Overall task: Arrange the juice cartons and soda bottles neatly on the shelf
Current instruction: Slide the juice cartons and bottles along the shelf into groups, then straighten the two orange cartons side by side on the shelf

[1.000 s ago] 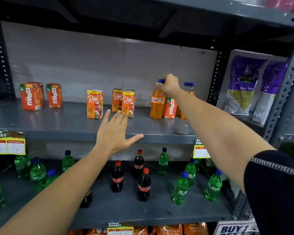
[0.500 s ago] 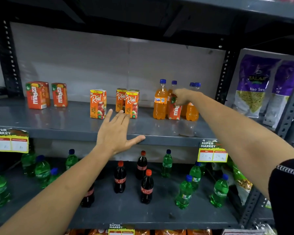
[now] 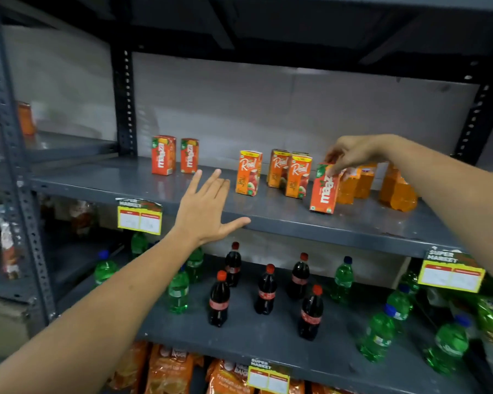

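Observation:
My right hand (image 3: 350, 153) pinches the top of a red Maaza carton (image 3: 323, 191), which stands a little tilted near the front of the grey upper shelf (image 3: 268, 220). My left hand (image 3: 208, 206) hovers open with spread fingers over the shelf's front edge, holding nothing. Two more Maaza cartons (image 3: 163, 155) stand at the shelf's left. Three orange Real cartons (image 3: 279, 173) stand in the middle. Orange soda bottles (image 3: 396, 189) stand blurred behind and to the right of the held carton.
On the lower shelf (image 3: 268, 336) stand several dark cola bottles (image 3: 265, 291) and green soda bottles (image 3: 379, 334), scattered. Yellow price tags (image 3: 139, 217) hang from the shelf edges. Orange snack bags (image 3: 171, 371) fill the bottom level. A perforated steel upright (image 3: 17, 172) stands at the left.
My right hand took hold of the Maaza carton beside the orange bottles and pulled it forward and leftward. The view swung left. My left hand stayed open over the shelf edge.

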